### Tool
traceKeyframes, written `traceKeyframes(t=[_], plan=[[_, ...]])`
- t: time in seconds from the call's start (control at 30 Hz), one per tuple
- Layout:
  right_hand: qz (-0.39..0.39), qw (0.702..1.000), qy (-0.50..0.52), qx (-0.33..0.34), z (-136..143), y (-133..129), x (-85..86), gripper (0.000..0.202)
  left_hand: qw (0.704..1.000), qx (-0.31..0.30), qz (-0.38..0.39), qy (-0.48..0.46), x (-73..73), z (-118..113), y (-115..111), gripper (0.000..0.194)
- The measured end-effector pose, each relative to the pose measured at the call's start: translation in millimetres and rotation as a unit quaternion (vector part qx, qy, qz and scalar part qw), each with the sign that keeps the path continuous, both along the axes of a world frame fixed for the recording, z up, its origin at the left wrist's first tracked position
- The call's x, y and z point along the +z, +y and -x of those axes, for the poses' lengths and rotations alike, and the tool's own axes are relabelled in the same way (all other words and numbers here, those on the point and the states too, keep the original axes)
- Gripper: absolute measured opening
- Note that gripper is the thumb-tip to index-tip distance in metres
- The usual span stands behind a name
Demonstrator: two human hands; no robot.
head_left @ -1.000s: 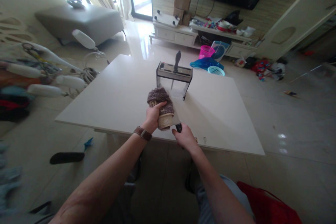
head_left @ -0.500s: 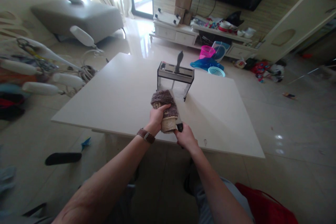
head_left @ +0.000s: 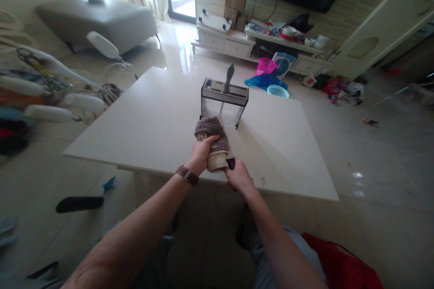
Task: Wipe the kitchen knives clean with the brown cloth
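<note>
My left hand (head_left: 202, 151), with a brown watch strap at the wrist, grips a folded purple-brown and cream cloth (head_left: 217, 144) over the table's front edge. My right hand (head_left: 239, 175) is closed round the black handle of a knife (head_left: 231, 163). The knife's broad blade lies along the right side of the cloth and is partly hidden by it. Just beyond the cloth, a knife block (head_left: 225, 91) with clear sides and a dark slotted top stands on the white table (head_left: 152, 117). One dark-handled knife (head_left: 229, 79) stands upright in the block.
White padded chair arms and cables are left of the table. Past its far edge lie a blue bag (head_left: 266, 81), a pink basket (head_left: 266, 66) and a light blue basket (head_left: 278, 91). A red bag (head_left: 339, 262) is at the lower right.
The view has shifted slightly, so the table and block appear a little further left. Both hands keep their holds on the cloth and the knife.
</note>
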State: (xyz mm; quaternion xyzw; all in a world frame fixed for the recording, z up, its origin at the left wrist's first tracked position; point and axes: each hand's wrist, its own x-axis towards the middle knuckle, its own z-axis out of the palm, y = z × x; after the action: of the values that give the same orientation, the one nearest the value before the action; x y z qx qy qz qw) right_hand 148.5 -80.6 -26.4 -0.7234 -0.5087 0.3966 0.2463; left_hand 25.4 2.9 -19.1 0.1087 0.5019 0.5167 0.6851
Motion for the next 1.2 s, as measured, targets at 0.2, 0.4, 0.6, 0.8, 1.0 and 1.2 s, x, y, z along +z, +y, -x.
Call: traceKeyframes(t=[0.2, 0.4, 0.6, 0.8, 1.0, 1.2], plan=[[-0.002, 1.0, 0.001, -0.005, -2.3, 1.6, -0.6, 0.019, 1.0, 0.001, -0.004, 0.029, 1.5, -4.6, 2.2, 0.043], [0.002, 1.0, -0.004, -0.013, -4.7, 1.1, 3.1, 0.02, 1.0, -0.005, -0.004, 0.024, 1.1, -8.1, 1.7, 0.041], [-0.007, 1.0, -0.002, -0.007, -5.3, -1.7, 0.6, 0.019, 1.0, -0.005, 0.001, 0.028, 1.6, -8.3, -1.8, 0.041], [-0.001, 1.0, -0.008, -0.007, -3.1, -3.4, 1.9, 0.018, 1.0, -0.005, 0.002, 0.029, 2.7, -4.4, -5.6, 0.041], [0.003, 1.0, -0.006, -0.01, 0.4, -1.3, 4.7, 0.018, 0.999, -0.004, -0.005, 0.031, -0.9, -3.0, -3.4, 0.041], [0.0, 1.0, -0.004, -0.011, -1.2, 2.6, 1.8, 0.018, 1.0, -0.003, -0.007, 0.027, -2.2, -5.4, 1.3, 0.042]])
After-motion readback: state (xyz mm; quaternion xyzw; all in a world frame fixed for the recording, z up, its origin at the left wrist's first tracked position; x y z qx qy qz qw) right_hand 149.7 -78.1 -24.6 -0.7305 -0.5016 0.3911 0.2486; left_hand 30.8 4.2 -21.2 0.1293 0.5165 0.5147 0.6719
